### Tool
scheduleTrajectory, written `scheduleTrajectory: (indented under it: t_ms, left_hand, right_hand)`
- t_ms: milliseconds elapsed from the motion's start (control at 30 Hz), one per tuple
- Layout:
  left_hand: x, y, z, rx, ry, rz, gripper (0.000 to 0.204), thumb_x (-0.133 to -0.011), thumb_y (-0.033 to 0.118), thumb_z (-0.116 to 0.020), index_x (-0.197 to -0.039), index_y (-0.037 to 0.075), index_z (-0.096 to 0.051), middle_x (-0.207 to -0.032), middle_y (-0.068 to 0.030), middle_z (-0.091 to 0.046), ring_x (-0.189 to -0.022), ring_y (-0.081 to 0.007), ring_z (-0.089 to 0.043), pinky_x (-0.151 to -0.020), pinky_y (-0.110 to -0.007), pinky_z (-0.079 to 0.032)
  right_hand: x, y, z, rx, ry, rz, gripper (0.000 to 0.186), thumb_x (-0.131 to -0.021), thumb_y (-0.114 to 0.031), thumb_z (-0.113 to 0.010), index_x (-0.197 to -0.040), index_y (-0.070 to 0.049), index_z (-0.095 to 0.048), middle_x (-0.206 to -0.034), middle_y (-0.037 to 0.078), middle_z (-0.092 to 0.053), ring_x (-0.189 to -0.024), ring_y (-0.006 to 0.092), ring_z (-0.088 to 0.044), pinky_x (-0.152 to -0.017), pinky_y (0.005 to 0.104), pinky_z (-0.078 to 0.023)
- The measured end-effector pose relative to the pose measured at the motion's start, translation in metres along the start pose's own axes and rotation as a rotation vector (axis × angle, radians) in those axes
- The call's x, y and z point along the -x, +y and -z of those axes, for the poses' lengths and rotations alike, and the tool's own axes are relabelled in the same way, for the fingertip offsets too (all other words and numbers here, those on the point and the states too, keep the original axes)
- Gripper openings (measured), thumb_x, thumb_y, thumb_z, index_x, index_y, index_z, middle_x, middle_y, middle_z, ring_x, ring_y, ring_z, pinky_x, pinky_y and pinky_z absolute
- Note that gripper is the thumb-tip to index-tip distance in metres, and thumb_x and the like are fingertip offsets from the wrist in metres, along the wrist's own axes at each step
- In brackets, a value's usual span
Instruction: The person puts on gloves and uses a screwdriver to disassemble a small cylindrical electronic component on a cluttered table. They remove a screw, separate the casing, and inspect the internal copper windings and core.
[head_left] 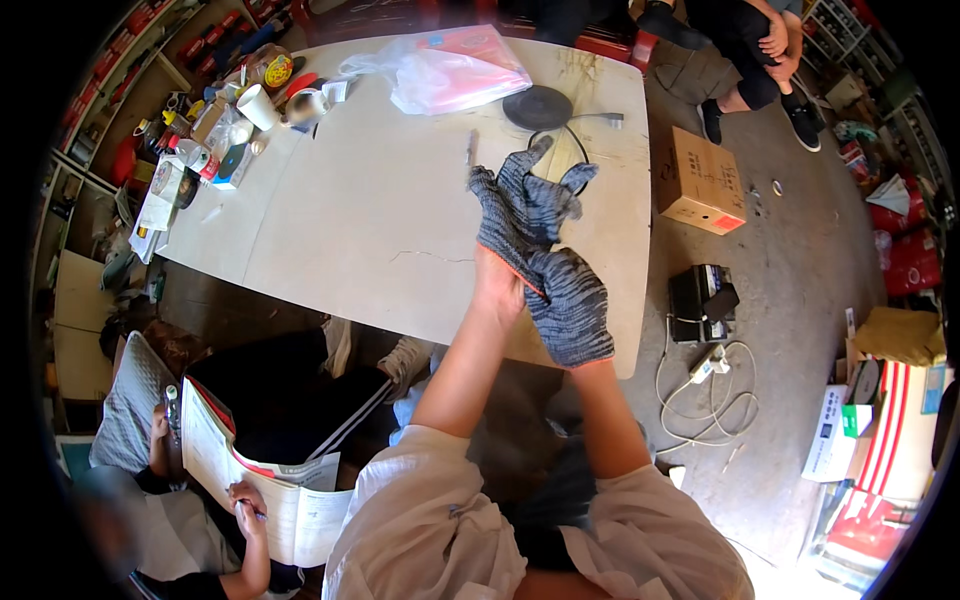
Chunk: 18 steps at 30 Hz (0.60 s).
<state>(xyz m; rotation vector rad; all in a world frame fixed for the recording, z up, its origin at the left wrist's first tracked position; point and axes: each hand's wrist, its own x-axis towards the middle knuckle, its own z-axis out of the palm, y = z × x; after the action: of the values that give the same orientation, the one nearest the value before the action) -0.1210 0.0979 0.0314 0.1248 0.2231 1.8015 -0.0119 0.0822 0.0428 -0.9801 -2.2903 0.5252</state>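
Note:
Both my hands wear grey-black knitted work gloves with orange-edged cuffs, held over the right part of the pale table (340, 200). My left hand (525, 200) points away from me with its fingers spread, and the glove's fingertips look loose and bent. Its cuff sits near the wrist, where bare skin begins. My right hand (570, 305) is closed on the left glove near its cuff; its fingertips are partly hidden. Just beyond lie a flat black coiled strip (538, 107) and a thin black loop (583, 150). A pen-like stick (470, 148) lies left of the fingers.
A plastic bag with a pink package (450, 72) lies at the far edge. Bottles and a white cup (257, 106) crowd the left end. A carton (702, 182), a black boxy unit (703, 303) and a power strip (710, 364) are on the floor. People sit at lower left and upper right.

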Motion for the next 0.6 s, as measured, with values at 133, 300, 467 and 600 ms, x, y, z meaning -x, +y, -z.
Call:
scheduleTrajectory:
  t_ms: [133,300,467,600]
  left_hand:
    - [-0.013,0.007,0.010,0.111,-0.225,0.118,0.049,-0.100,0.042,-0.031,-0.130,0.007,-0.048,-0.079,-0.0087,-0.058,-0.095,-0.0270,-0.059,-0.066,-0.031,-0.048]
    - [-0.018,0.017,-0.002,0.200,-0.369,0.165,0.038,-0.096,0.037,-0.040,-0.119,0.008,-0.049,-0.093,-0.0056,-0.055,-0.087,-0.0204,-0.053,-0.081,-0.037,-0.045]
    - [-0.018,0.019,0.007,0.479,-0.510,0.257,0.030,-0.098,0.026,-0.039,-0.119,0.008,-0.049,-0.108,-0.0075,-0.053,-0.111,-0.0214,-0.048,-0.104,-0.041,-0.034]
    - [-0.021,0.021,0.023,0.335,-0.750,0.256,0.041,-0.094,0.031,-0.041,-0.126,0.006,-0.048,-0.109,-0.0036,-0.052,-0.113,-0.0158,-0.046,-0.108,-0.044,-0.028]
  right_hand:
    - [-0.002,-0.002,-0.001,0.048,-0.140,0.103,0.017,-0.079,-0.016,-0.059,-0.092,-0.006,-0.060,-0.086,0.017,-0.059,-0.079,0.0363,-0.056,-0.070,0.0445,-0.047]
    - [-0.002,-0.013,0.008,-0.112,-0.049,0.179,0.021,-0.076,-0.011,-0.064,-0.095,-0.005,-0.061,-0.090,0.016,-0.062,-0.084,0.0356,-0.059,-0.075,0.0427,-0.049]
    - [-0.004,-0.010,0.009,-0.218,-0.061,0.211,0.020,-0.073,-0.007,-0.066,-0.092,-0.004,-0.061,-0.090,0.015,-0.062,-0.083,0.0343,-0.060,-0.075,0.0402,-0.050]
    - [0.000,-0.005,0.002,-0.340,-0.044,0.157,0.018,-0.073,-0.003,-0.067,-0.089,-0.004,-0.061,-0.083,0.012,-0.061,-0.075,0.0302,-0.059,-0.069,0.0361,-0.049]
